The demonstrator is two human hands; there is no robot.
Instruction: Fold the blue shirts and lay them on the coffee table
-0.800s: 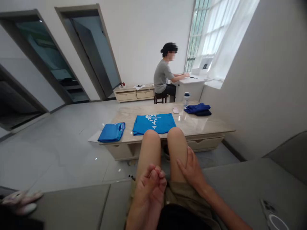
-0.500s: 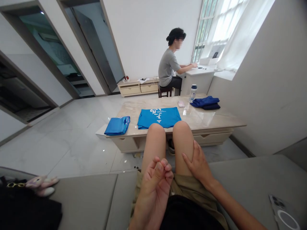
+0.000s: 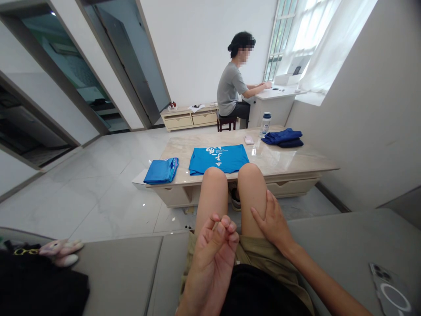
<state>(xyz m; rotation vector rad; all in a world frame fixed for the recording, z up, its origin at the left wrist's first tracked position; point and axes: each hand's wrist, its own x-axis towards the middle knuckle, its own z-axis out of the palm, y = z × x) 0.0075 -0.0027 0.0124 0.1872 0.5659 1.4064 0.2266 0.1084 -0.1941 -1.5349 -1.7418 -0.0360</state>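
My left hand (image 3: 217,248) is raised above my lap, palm turned up, its fingers curled in and the thumb tip against the fingertips. No object shows in it. On the side of my right thigh rests my right hand (image 3: 274,226), fingers lying flat and thumb apart, holding nothing. Beyond my knees, a blue cloth with white lettering (image 3: 219,159) is spread folded on the low marble-topped table (image 3: 184,145). A smaller folded blue stack (image 3: 161,170) lies at the table's left end.
Toward the table's right are a water bottle (image 3: 265,124), a pink item (image 3: 248,140) and dark blue folded cloth (image 3: 283,138). A phone (image 3: 390,285) and black bag (image 3: 42,281) lie on the grey sofa (image 3: 121,272). A person (image 3: 233,87) sits at a white desk (image 3: 272,105).
The view has tilted down very slightly, so the room sits a little differently in frame. Both hands keep the same pose and place.
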